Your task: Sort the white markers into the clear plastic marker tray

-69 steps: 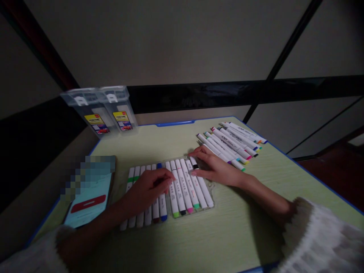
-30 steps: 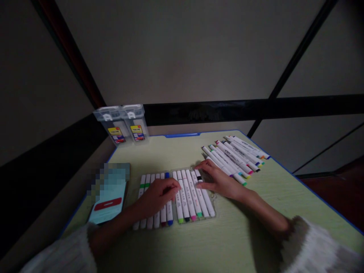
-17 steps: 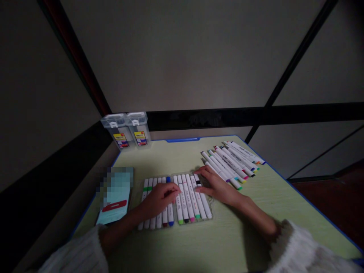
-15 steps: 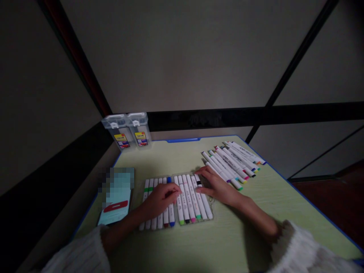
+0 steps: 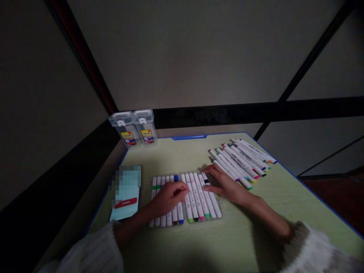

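White markers lie side by side in a clear plastic case opened flat into two halves. Over the left half's markers [image 5: 159,220] is my left hand [image 5: 172,195], fingers curled in and thumb close to the index finger; whatever sits between them is hidden. The right half's markers [image 5: 199,204], with green, black and pink ends, lie between my two hands. My right hand [image 5: 227,186] rests at the right edge of the clear case [image 5: 220,217], fingers stretched and thumb apart. Its fingertips touch or hover over the rightmost markers, one with a black band.
Loose white markers [image 5: 236,161] with coloured ends lie in a row at the table's right. A phone [image 5: 126,212] with a lit screen lies on the left. Two clear lidded boxes [image 5: 148,131] stand at the back left corner. A wall rises behind the table [image 5: 182,155].
The whole scene has shifted slightly right in view as the head turned. Both hands keep nearly the same pose over the markers.
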Motion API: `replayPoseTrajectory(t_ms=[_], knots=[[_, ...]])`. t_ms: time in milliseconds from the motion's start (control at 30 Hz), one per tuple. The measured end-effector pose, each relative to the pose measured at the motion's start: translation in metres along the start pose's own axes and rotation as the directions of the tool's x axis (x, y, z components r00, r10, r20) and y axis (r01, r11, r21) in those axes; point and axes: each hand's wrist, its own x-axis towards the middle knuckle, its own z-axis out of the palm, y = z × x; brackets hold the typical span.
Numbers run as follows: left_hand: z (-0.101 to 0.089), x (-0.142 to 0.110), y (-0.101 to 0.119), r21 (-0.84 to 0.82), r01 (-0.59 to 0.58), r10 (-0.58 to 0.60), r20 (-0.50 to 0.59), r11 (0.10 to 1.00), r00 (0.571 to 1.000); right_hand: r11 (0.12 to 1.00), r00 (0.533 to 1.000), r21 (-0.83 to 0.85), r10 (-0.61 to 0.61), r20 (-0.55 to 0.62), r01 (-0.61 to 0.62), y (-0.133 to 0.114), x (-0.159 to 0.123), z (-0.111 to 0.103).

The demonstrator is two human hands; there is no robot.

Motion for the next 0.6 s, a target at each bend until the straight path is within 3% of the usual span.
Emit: replayPoseTrajectory(t_ms=[433,600], knots=[[0.0,-0.007,0.015,0.287,-0.151,0.153,0.016,0.946,0.988,0.982,1.0,-0.191,-0.002,-0.022,-0.002,-0.021,-0.013,0.002],[-0.004,-0.012,0.027,0.506,-0.229,0.203,0.108,0.831,0.973,0.953,0.999,-0.3,-0.033,0.022,0.038,-0.044,-0.022,0.006]])
